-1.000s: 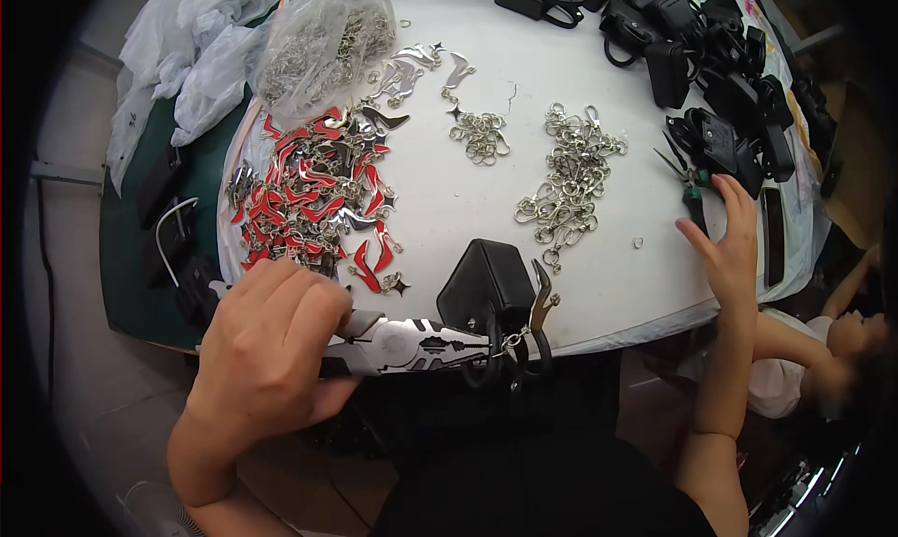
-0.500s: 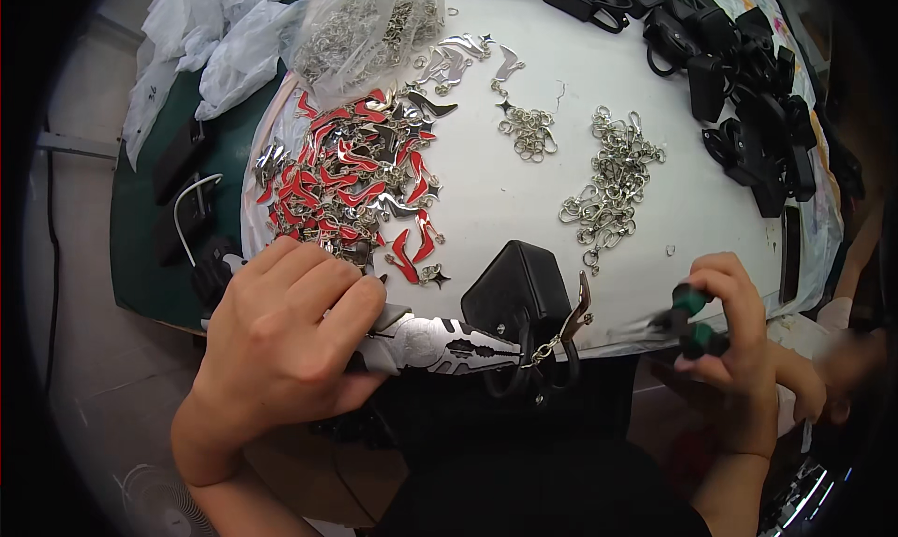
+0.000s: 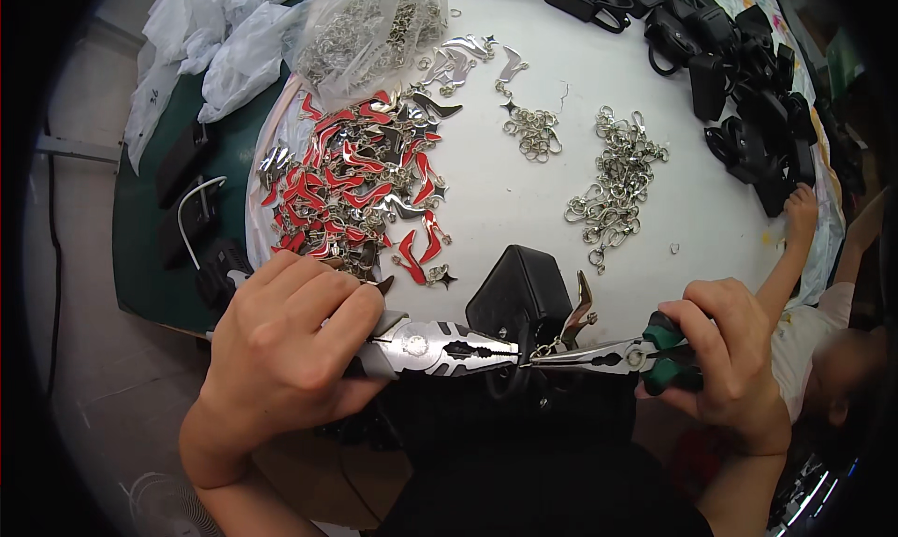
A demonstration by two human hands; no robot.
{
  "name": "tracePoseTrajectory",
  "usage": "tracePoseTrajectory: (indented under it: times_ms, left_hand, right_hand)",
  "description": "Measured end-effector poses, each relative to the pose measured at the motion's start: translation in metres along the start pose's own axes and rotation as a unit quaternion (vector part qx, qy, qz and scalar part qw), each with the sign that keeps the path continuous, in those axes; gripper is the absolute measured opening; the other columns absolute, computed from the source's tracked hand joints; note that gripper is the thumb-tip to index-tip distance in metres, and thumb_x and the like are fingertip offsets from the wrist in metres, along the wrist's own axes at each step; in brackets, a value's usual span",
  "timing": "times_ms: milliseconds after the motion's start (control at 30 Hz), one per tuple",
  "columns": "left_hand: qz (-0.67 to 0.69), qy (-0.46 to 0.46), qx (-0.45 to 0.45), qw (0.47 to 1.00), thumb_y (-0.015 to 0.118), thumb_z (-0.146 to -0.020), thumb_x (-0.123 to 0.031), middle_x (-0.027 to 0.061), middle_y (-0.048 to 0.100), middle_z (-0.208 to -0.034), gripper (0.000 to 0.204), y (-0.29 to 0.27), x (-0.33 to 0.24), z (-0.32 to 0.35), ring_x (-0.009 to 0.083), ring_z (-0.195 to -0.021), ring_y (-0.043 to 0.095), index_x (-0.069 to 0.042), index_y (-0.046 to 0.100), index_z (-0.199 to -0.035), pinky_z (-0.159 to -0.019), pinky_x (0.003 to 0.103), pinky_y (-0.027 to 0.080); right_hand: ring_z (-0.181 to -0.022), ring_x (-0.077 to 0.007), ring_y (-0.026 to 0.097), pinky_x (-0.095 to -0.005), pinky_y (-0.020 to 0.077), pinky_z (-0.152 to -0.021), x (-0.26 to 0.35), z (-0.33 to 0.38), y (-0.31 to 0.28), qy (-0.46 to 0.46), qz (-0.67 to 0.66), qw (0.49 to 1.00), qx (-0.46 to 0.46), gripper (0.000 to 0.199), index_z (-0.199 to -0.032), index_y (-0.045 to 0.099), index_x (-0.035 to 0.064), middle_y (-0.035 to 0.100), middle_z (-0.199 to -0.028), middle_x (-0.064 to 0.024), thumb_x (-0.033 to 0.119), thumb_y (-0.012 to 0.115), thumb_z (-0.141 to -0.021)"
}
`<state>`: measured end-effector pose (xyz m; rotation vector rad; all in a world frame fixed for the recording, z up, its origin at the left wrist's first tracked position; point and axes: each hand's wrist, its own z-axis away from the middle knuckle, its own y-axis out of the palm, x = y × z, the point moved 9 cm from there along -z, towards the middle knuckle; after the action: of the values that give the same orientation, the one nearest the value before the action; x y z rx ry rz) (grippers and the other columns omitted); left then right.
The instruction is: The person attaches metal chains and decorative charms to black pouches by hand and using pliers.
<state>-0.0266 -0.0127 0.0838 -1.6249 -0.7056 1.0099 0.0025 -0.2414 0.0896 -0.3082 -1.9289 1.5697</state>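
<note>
My left hand (image 3: 290, 341) is closed round the handles of large pliers (image 3: 435, 348), whose jaws point right. In my right hand (image 3: 730, 359) are green-handled needle-nose pliers (image 3: 603, 358), their tips pointing left. Both sets of tips nearly meet at a small chain beside a black case (image 3: 519, 294) at the table's near edge. From that chain a shoe-shaped metal charm (image 3: 581, 311) sticks up. Whether either jaw grips a link is too small to tell. Close beyond my left hand lies a heap of red and silver shoe charms (image 3: 360, 181).
A clear bag of metal rings (image 3: 374, 36) stands at the far left. Clasps and chain (image 3: 617, 177) lie mid-table, with a smaller pile of rings (image 3: 534, 135) beside them. Black cases (image 3: 711, 79) line the right side. Another person's hand (image 3: 801, 210) touches the right edge.
My right hand has brought the needle-nose pliers leftward, so their tips now sit at the chain by the left pliers. Another person's arm has reached onto the table's right edge.
</note>
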Motion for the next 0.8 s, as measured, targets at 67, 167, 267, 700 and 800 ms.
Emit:
tracePoseTrajectory:
  times_ms: [67, 167, 267, 700, 800]
  left_hand:
    - [0.002, -0.003, 0.003, 1.0, 0.084, -0.047, -0.02, 0.0062, 0.058, -0.08, 0.048, 0.002, -0.002, 0.001, 0.0249, -0.072, 0.059, -0.005, 0.062, -0.087, -0.066, 0.037, 0.047]
    - [0.005, -0.009, 0.006, 1.0, 0.084, -0.046, -0.019, 0.0068, 0.058, -0.08, 0.05, 0.001, -0.004, 0.0, 0.0252, -0.073, 0.059, -0.005, 0.062, -0.088, -0.067, 0.037, 0.047]
    - [0.006, -0.01, 0.005, 1.0, 0.084, -0.044, -0.018, 0.0073, 0.059, -0.081, 0.052, 0.001, -0.005, 0.001, 0.0253, -0.073, 0.06, -0.004, 0.062, -0.089, -0.067, 0.037, 0.046]
    - [-0.022, 0.051, -0.091, 0.994, 0.076, -0.051, -0.017, 0.0162, 0.06, -0.082, 0.051, -0.006, -0.015, 0.006, 0.0309, -0.072, 0.062, 0.008, 0.061, -0.092, -0.064, 0.04, 0.051]
    - [-0.041, 0.059, -0.095, 0.993, 0.073, -0.051, -0.018, 0.0174, 0.061, -0.083, 0.051, -0.006, -0.015, 0.005, 0.0316, -0.074, 0.063, 0.009, 0.061, -0.092, -0.066, 0.041, 0.053]
  right_hand:
    - [-0.078, -0.029, 0.057, -0.0403, 0.0447, -0.065, 0.001, 0.001, -0.001, -0.01, 0.019, 1.0, -0.017, 0.066, -0.112, 0.061, 0.0007, 0.055, -0.1, -0.013, 0.037, 0.085, -0.062]
    - [-0.077, -0.0289, 0.057, -0.04, 0.0445, -0.065, 0.003, 0.001, -0.004, -0.024, 0.043, 0.998, -0.038, 0.064, -0.111, 0.061, -0.0002, 0.055, -0.098, -0.0136, 0.039, 0.083, -0.065]
    - [-0.075, -0.0289, 0.056, -0.0397, 0.0446, -0.064, 0.003, 0.001, -0.002, -0.022, 0.04, 0.999, -0.025, 0.064, -0.111, 0.061, -0.0016, 0.056, -0.098, -0.0143, 0.039, 0.083, -0.066]
    - [-0.075, -0.0302, 0.058, -0.0384, 0.0496, -0.065, -0.002, 0.012, 0.016, 0.048, -0.127, 0.991, 0.003, 0.067, -0.114, 0.058, -0.0076, 0.061, -0.099, -0.0168, 0.029, 0.087, -0.066]
    - [-0.078, -0.0314, 0.06, -0.0385, 0.0506, -0.067, -0.004, 0.013, 0.017, 0.059, -0.143, 0.988, 0.022, 0.066, -0.115, 0.058, -0.0073, 0.062, -0.1, -0.0171, 0.028, 0.087, -0.068]
